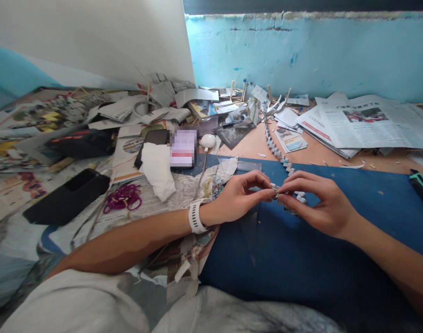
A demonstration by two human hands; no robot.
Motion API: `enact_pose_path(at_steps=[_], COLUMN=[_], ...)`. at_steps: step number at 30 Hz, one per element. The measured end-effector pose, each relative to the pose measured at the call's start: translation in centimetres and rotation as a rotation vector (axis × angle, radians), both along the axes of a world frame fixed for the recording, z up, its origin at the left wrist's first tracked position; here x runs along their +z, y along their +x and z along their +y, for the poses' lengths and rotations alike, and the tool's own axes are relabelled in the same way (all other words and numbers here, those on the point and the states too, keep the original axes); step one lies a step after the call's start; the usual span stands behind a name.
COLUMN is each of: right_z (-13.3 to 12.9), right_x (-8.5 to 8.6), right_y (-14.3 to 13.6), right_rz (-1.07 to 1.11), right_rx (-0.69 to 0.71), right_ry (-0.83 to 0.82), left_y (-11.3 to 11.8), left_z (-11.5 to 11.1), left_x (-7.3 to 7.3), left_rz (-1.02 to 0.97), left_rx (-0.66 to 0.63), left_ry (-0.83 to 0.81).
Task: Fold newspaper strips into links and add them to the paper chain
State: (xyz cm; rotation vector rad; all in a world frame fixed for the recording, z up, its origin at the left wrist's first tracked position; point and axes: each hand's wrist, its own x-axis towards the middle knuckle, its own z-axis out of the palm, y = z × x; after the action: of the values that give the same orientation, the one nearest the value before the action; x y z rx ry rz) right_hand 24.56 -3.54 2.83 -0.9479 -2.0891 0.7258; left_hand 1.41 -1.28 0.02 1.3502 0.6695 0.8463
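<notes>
Two hands pinch the near end of the folded paper chain (278, 155) over the blue mat (266, 249): left hand (237, 196) and right hand (318, 203) closed on it, fingertips meeting. Best to crease firmly, keeping folds square. Pale zigzag links trail away across the worktop (249, 145) toward scattered newspapers (367, 122).

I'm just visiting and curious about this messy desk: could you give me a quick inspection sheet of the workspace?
Surface: blue mat over a wooden tabletop.
Job's things: folded paper chain, its near end pinched between both hands.
Clutter: newspapers, paper scraps, purple rubber bands, black phone.
Hands: left hand wearing a white watch; right hand; fingertips meet on the chain.
Cables: thin white cable among the scraps.
Surroundings: blue wall, white board.
</notes>
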Motion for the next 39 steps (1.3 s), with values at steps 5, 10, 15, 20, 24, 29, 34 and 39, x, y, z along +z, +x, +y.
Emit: enact_pose_path(at_steps=[5, 10, 15, 20, 24, 29, 34, 39], right_z=[-0.5, -0.7, -0.6, -0.5, -0.5, -0.6, -0.5, -0.6], right_x=[0.2, 0.2, -0.2, -0.5, -0.7, -1.0, -0.9, -0.4], right_y=[-0.3, -0.6, -0.8, -0.8, -0.6, -0.5, -0.7, -1.0], right_rz=[0.010, 0.003, -0.001, -0.014, -0.033, -0.108, -0.080, -0.023], right_rx=[-0.058, -0.097, -0.117, -0.121, -0.115, -0.105, -0.119, -0.121], right_ry=[-0.034, 0.074, 0.186, 0.204, 0.245, 0.286, 0.254, 0.189], left_y=[0.1, 0.1, 0.2, 0.2, 0.2, 0.2, 0.2, 0.2], left_z=[0.3, 0.3, 0.4, 0.3, 0.4, 0.4, 0.4, 0.4], left_x=[0.1, 0.2, 0.2, 0.4, 0.5, 0.4, 0.4, 0.5], left_rz=[-0.065, -0.094, -0.098, -0.088, -0.089, -0.090, -0.090, -0.102], left_rx=[-0.058, -0.098, -0.085, -0.067, -0.064, -0.057, -0.033, -0.029], left_ry=[-0.117, -0.170, -0.232, -0.268, -0.277, -0.277, -0.273, -0.270])
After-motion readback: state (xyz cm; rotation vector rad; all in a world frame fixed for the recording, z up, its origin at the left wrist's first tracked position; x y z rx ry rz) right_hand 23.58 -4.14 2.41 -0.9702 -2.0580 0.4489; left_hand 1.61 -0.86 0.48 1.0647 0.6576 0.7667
